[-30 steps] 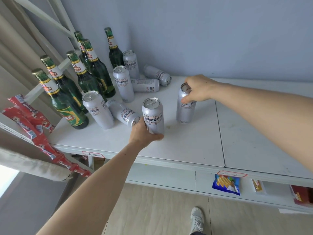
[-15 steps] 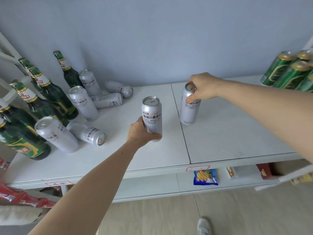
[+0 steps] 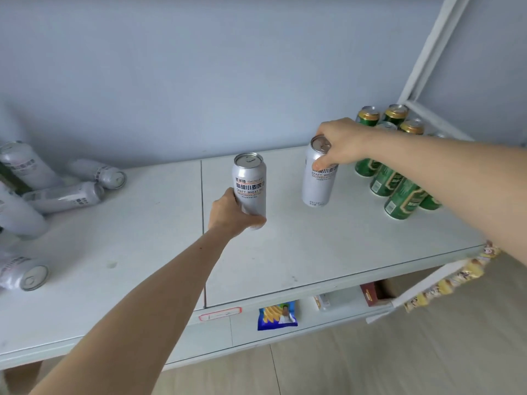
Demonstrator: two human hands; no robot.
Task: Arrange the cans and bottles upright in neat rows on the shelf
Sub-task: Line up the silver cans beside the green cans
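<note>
My left hand (image 3: pixel 232 215) grips the lower part of an upright silver can (image 3: pixel 250 183) near the middle of the white shelf (image 3: pixel 313 252). My right hand (image 3: pixel 339 145) holds a second silver can (image 3: pixel 318 181) by its top rim, to the right of the first, upright with a slight tilt. Whether either can touches the shelf I cannot tell. Several green cans (image 3: pixel 399 192) stand upright in rows at the right end, partly behind my right forearm. Several silver cans (image 3: pixel 65 196) lie on their sides at the left end.
A white diagonal shelf brace (image 3: pixel 427 52) rises at the back right. Below the top board a lower shelf holds a blue snack packet (image 3: pixel 278 315) and small boxes (image 3: pixel 370 293). A strip of snack packets (image 3: pixel 450 280) hangs at the right front corner.
Both hands have carried their silver cans rightwards along the shelf towards the green cans. The view swung right, so the green bottles have left the frame.
</note>
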